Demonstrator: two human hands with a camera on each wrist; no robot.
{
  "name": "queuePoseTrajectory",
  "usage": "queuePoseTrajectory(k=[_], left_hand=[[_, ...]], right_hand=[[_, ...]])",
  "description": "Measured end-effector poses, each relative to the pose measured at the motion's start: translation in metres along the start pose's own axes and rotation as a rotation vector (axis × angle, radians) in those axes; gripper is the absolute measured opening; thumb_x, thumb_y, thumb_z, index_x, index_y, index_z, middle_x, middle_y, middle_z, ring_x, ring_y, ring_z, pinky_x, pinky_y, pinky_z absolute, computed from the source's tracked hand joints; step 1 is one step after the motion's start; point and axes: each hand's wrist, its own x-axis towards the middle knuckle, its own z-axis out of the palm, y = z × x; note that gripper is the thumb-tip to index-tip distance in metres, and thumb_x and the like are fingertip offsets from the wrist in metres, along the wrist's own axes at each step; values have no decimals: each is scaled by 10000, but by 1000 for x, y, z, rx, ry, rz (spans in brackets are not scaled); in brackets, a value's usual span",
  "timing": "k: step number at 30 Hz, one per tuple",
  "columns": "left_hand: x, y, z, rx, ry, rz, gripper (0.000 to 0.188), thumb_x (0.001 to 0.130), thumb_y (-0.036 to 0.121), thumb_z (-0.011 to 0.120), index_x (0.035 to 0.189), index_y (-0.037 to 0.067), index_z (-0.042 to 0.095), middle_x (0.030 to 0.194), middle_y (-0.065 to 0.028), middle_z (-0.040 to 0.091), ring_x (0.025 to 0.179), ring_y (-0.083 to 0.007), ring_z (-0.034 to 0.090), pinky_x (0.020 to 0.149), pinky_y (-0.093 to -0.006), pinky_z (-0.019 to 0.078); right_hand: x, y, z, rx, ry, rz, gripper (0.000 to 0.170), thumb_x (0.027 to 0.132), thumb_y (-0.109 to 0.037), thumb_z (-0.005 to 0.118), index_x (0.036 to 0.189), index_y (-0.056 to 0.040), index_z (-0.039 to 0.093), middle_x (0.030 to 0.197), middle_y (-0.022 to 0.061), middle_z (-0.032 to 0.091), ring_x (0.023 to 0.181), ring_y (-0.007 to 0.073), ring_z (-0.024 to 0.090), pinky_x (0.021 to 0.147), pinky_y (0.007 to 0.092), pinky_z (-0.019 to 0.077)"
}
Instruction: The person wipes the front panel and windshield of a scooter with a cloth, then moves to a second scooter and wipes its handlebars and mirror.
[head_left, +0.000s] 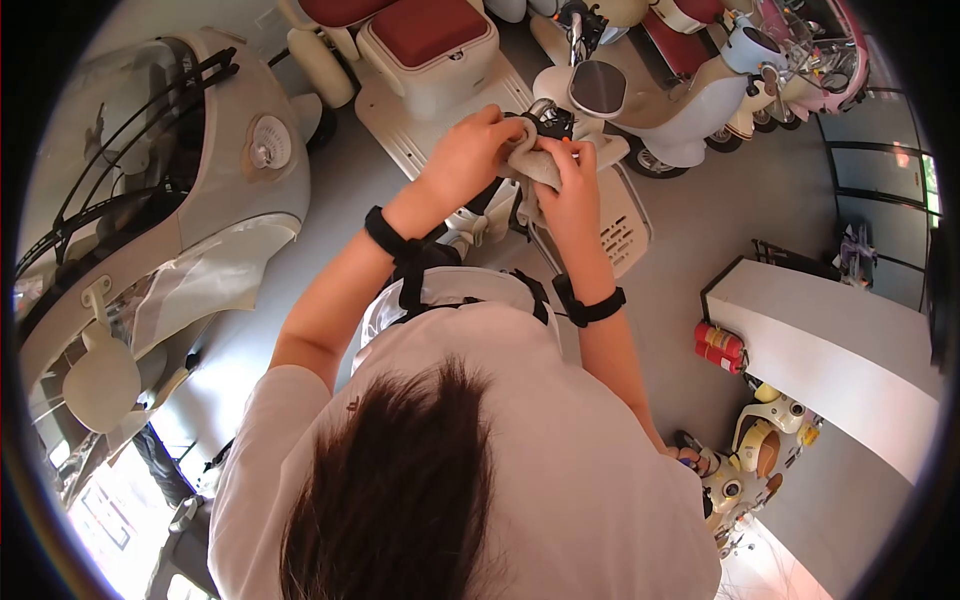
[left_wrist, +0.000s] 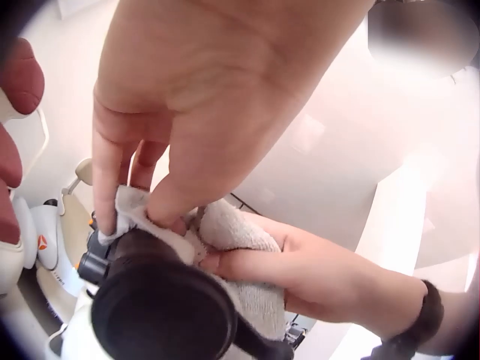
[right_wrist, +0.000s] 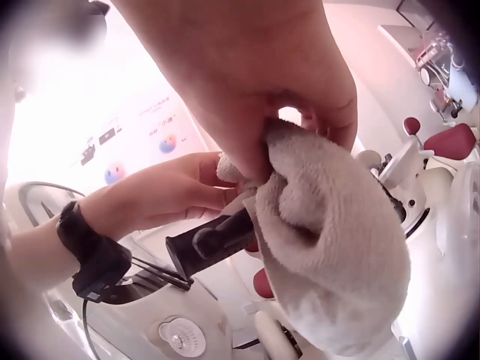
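Observation:
A beige-grey towel (head_left: 535,160) is draped over the handlebar of a scooter, held between both hands. From the left side, my left hand (head_left: 465,160) pinches its edge against the bar. My right hand (head_left: 572,195) grips the other part of the towel, thumb pressed on the cloth in the left wrist view. The black handlebar grip (left_wrist: 165,315) pokes out below the left fingers, with a black lever (left_wrist: 262,345) beside it. In the right wrist view, a thick fold of towel (right_wrist: 337,225) hangs under the right hand.
A scooter seat with a red cushion (head_left: 430,35) stands ahead, and more scooters (head_left: 680,110) are parked at the right. A pale vehicle with a windscreen (head_left: 220,150) is close on the left. A fire extinguisher (head_left: 720,347) stands by a white counter (head_left: 830,330).

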Motion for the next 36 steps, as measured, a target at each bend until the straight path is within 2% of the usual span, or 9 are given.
queuePoseTrajectory(k=[7,9,16,18,21,24,25,30,36], left_hand=[[-28,14,-23,13,-63,-24,260,869,23,691,1115,65,620,1000,-148,599,937,-406,636,807,-487,526],[-41,18,-31,15,-93,-13,247,880,23,680,1111,56,599,998,-149,592,946,-410,633,800,-489,522],[-70,20,-37,-64,27,17,200,906,32,661,1081,30,564,1013,-158,608,934,-436,629,780,-494,516],[-73,11,-31,-113,-1,-111,177,938,63,654,1081,20,560,1039,-180,637,923,-450,636,782,-505,518],[-65,-12,-10,-15,184,-178,185,971,120,649,1092,14,558,1050,-214,659,912,-456,649,774,-518,521],[-41,-27,-7,-32,274,-293,218,972,170,665,1076,7,566,1032,-243,682,907,-464,655,769,-514,528],[-33,-32,-7,-33,279,-295,218,972,170,665,1076,7,566,1032,-243,682,907,-464,655,769,-514,528],[-3,-52,4,-352,282,-423,228,959,178,686,1076,-6,619,976,-197,733,870,-369,713,780,-433,549],[0,-45,24,-504,212,-446,246,972,123,644,1183,-4,642,1040,-162,744,987,-247,719,866,-362,534]], right_hand=[[-23,-6,-12,195,-119,86,506,751,15,766,1229,-114,663,1100,124,524,1016,354,623,885,408,529],[-31,-24,-19,259,-254,227,461,774,42,746,1213,-71,663,1103,92,521,1031,278,593,897,346,506],[2,-37,-44,202,-300,145,357,811,94,652,1139,-45,677,1129,86,537,1073,252,584,915,345,504],[30,-43,-49,84,85,-87,362,844,111,588,1154,-58,666,1138,93,558,1108,261,583,939,355,499],[64,-58,-38,226,281,-130,331,897,46,604,1212,-47,638,1161,162,568,1110,339,602,922,396,506],[81,-19,5,-67,74,-276,296,945,-18,614,1240,-39,626,1212,183,599,1134,366,606,954,445,505],[73,-1,21,-117,-131,-161,294,952,-95,660,1241,-45,646,1227,192,621,1157,386,607,973,476,502],[57,-4,42,-311,-41,-216,269,937,-138,701,1191,-52,685,1212,190,632,1132,392,609,955,483,507],[41,-28,17,-321,-83,12,337,936,-67,654,1271,-34,632,1148,190,601,1094,404,592,937,466,512]])
